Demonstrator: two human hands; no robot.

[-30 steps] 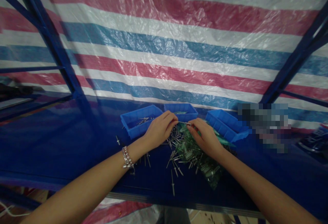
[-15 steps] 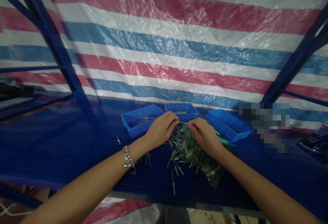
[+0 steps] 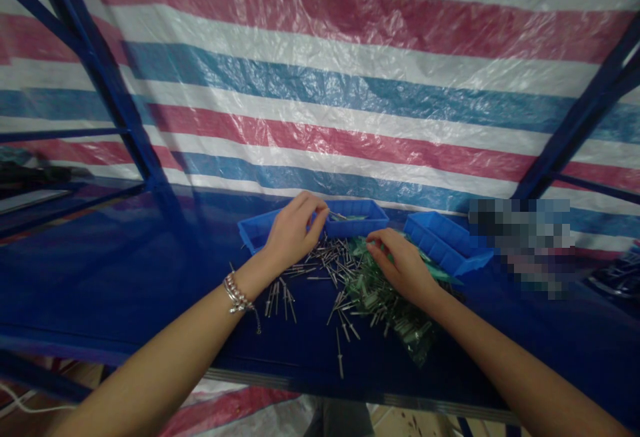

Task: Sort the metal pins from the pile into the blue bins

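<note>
My left hand (image 3: 296, 229), wearing a beaded bracelet, is closed in a pinch between the left and middle blue bins. A thin silver blind rivet (image 3: 338, 216) juts from its fingertips over the middle blue bin (image 3: 357, 226). My right hand (image 3: 397, 260) hovers at the green plastic bag (image 3: 415, 344); its fingers are loosely curved, thumb and index slightly apart, nothing visible between them. A heap of blind rivets (image 3: 333, 260) spreads from the bag across the blue table. My left hand partly covers the left blue bin (image 3: 253, 230).
A third blue bin (image 3: 450, 244) stands right of the bag. Several loose rivets (image 3: 340, 354) lie toward the table's front edge. Blue metal frame posts (image 3: 107, 90) rise at both sides, and a striped plastic sheet (image 3: 350, 90) hangs behind. A blurred-out patch (image 3: 523, 244) covers something at right.
My left hand has moved left and up with the rivet, which lay between both hands before. My right hand has let go of it and stayed near the bag.
</note>
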